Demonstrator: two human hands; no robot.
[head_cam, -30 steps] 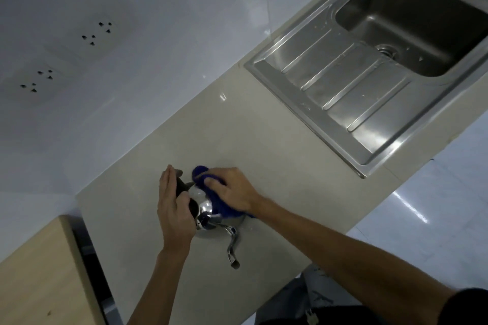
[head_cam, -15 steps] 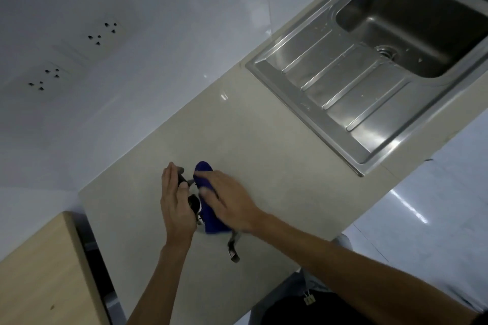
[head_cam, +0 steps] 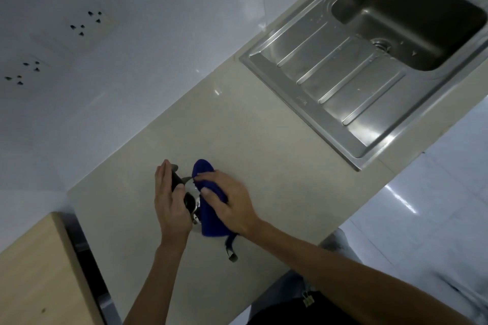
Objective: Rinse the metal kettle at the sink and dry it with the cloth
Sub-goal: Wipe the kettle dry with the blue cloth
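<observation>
The metal kettle point(head_cam: 194, 202) stands on the beige counter point(head_cam: 264, 166), mostly covered by my hands. My left hand point(head_cam: 170, 202) grips its black handle. My right hand point(head_cam: 228, 199) presses a dark blue cloth point(head_cam: 210, 219) against the kettle's body. The curved spout point(head_cam: 231, 254) sticks out below the cloth toward the counter's front edge. The steel sink point(head_cam: 330, 74) sits at the upper right with its basin and drain visible; no tap is in view.
A white wall with two socket plates point(head_cam: 87, 22) runs along the back of the counter. A wooden surface point(head_cam: 39, 272) lies at the lower left across a dark gap. White floor tiles show at the right.
My right hand has slid the blue cloth down over the kettle's body, hiding most of the shiny metal. The left hand has kept its hold on the handle.
</observation>
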